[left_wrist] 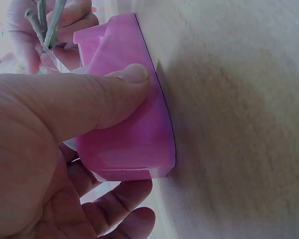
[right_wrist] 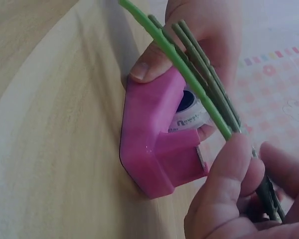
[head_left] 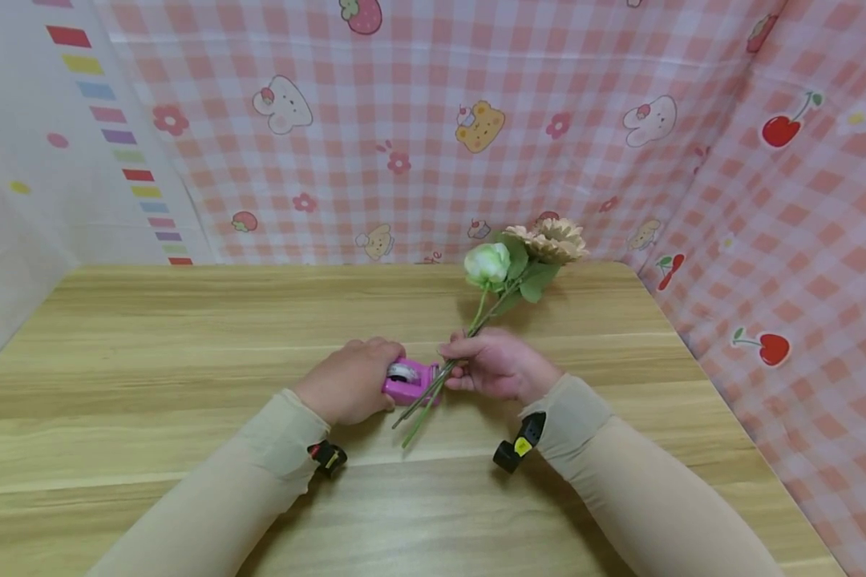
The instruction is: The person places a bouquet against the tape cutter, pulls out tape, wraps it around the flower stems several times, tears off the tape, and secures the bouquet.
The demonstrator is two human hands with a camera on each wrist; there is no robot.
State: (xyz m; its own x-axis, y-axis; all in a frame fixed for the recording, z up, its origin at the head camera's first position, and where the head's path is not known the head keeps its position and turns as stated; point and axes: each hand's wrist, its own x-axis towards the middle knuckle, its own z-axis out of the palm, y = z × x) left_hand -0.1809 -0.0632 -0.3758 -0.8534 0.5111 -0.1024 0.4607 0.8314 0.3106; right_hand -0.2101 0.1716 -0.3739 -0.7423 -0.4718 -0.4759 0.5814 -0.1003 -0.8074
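On the table my left hand (head_left: 354,381) grips a pink tape dispenser (left_wrist: 127,134), with its thumb on one side and fingers round the other. A tape roll (right_wrist: 189,117) with printed lettering sits inside it. My right hand (head_left: 501,369) pinches a bunch of artificial flower stems (right_wrist: 197,69), one bright green and several darker. Their cut ends slant down over the dispenser's front. A thin strip of clear tape (left_wrist: 58,60) runs from the dispenser toward the stems. At the bunch's top are a pale green-white bloom (head_left: 487,264) and a beige, many-petalled flower (head_left: 554,240).
The wood-grain table (head_left: 151,336) spreads out on both sides of the hands. Behind it hangs a pink checked cloth (head_left: 433,104) with cartoon prints, and another cloth (head_left: 823,240) covers the right side. Each wrist carries a small black camera (head_left: 520,442).
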